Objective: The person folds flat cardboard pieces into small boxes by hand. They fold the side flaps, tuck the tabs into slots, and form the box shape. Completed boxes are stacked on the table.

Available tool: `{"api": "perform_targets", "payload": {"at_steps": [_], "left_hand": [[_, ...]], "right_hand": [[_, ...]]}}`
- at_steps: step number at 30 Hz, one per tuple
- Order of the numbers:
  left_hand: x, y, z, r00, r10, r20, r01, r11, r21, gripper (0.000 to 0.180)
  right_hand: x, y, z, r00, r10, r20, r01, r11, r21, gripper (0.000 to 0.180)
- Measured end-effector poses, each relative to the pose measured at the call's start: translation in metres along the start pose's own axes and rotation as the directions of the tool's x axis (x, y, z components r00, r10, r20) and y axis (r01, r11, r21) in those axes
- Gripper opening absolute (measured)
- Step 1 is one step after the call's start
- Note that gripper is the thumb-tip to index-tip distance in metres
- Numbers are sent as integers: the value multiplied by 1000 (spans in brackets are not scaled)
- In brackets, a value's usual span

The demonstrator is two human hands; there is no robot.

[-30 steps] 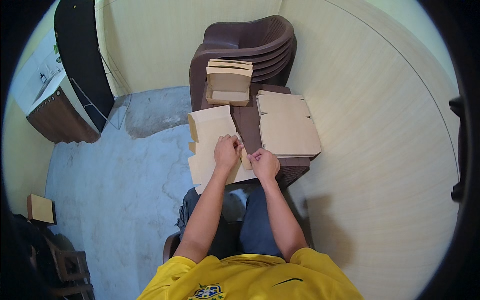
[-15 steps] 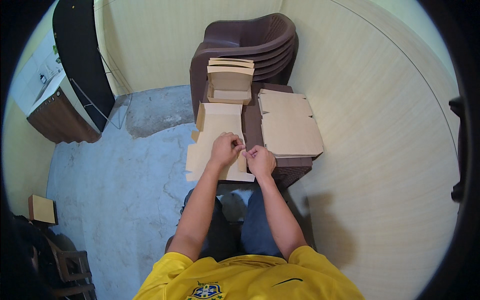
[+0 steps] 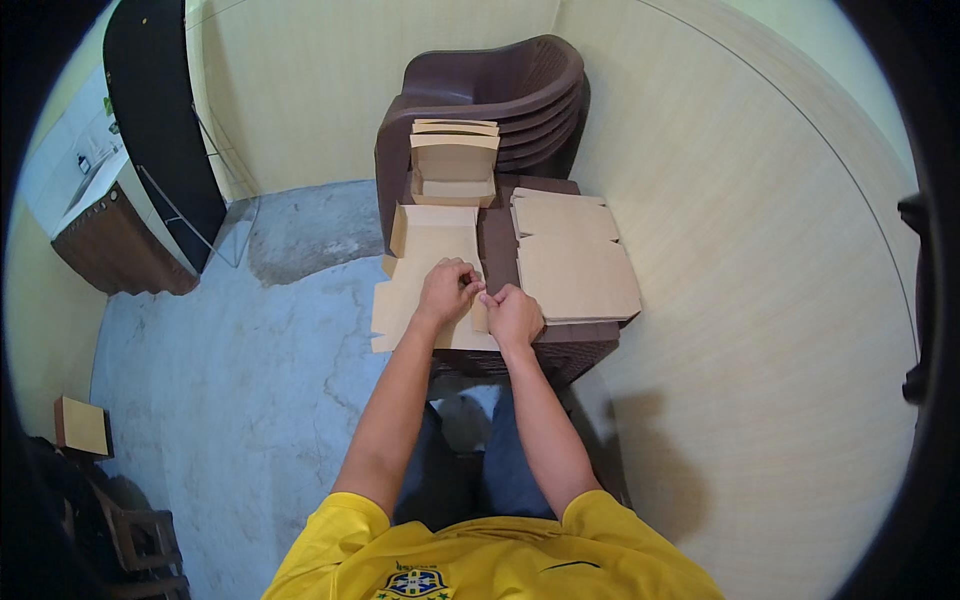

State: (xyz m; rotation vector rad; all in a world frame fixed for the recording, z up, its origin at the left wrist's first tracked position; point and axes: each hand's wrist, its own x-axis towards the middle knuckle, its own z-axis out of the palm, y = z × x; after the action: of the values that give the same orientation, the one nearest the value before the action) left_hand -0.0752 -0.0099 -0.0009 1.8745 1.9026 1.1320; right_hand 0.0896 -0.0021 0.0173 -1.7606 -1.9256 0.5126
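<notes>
Nearest: yellow shirt [image 3: 480,560] and dark trousers, seated over a mottled grey-blue concrete floor [image 3: 230,400]. Both forearms reach forward to a dark brown plastic table [image 3: 560,350] with a woven texture. Left hand [image 3: 448,290] and right hand [image 3: 512,314] meet side by side, fingers curled and pinching an edge of an unfolded cardboard blank [image 3: 425,270], flat, tan, matte, overhanging the table's left edge. To the right lies a stack of flat blanks [image 3: 575,265]. Beyond, folded boxes [image 3: 453,160] rest on stacked brown plastic chairs [image 3: 500,90]. Cream ribbed wall panels [image 3: 720,250] enclose the corner; a dark cabinet [image 3: 115,250] stands far left.
</notes>
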Motion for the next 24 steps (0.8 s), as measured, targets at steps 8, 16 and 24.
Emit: {"api": "perform_targets", "payload": {"at_steps": [8, 16, 24], "left_hand": [[-13, 13, 13, 995, -17, -100, 34, 985, 167, 16], [-13, 9, 13, 998, -26, -49, 32, 993, 113, 14], [-13, 6, 16, 997, 23, -79, -11, 989, 150, 11]], "right_hand": [[-23, 25, -6, 988, -138, 72, 132, 988, 82, 31], [-19, 17, 2, 992, -121, -30, 123, 990, 74, 31], [11, -6, 15, 984, -137, -115, 147, 985, 87, 30]]}}
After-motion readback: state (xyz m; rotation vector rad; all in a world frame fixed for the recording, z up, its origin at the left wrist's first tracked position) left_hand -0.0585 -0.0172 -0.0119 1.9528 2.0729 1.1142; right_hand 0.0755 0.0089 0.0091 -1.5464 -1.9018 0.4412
